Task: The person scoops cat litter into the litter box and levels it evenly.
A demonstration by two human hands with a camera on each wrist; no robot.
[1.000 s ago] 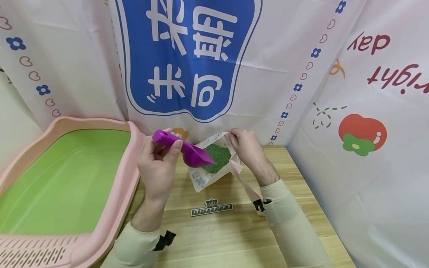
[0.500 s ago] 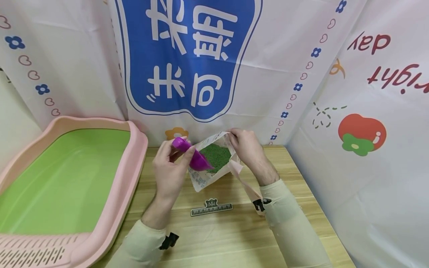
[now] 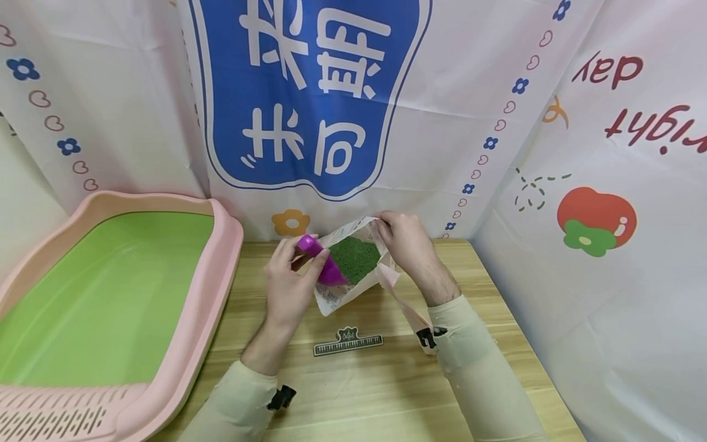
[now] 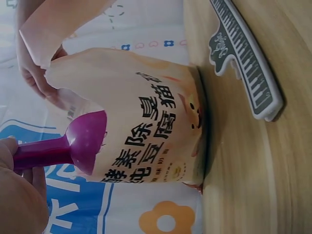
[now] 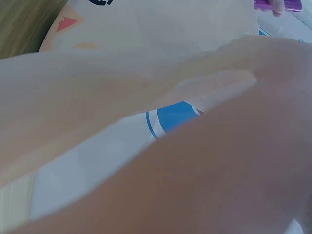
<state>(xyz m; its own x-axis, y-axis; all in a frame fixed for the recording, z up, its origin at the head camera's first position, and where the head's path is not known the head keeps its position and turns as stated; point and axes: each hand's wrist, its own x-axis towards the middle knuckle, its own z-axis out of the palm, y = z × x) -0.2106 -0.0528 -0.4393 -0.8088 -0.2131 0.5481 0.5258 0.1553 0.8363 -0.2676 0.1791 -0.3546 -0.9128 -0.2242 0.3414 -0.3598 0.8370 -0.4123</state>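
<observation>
My left hand [image 3: 291, 279] pinches the purple scoop [image 3: 332, 275], now closer to the green litter [image 3: 358, 256] (dig-ready, I'd judge); my right hand [image 3: 407, 242] grips the tofu-cat-litter bag [image 4: 141, 114].

Head view: was bright, evenly lit, mostly crisp, stretched toward its edges.
Pink litter box [image 3: 110, 307]: pale sheen streaked its green floor.
Wall sheet [image 3: 624, 344]: whitish glare showed low on the right.
Left wrist view: was dimmer, hazy; the purple scoop [image 4: 90, 139] caught soft highlights, shadow edged the cat litter bag [image 4: 131, 97].
Right wrist view: was dim, bluish; the right hand [image 5: 219, 161] was blurred.
</observation>
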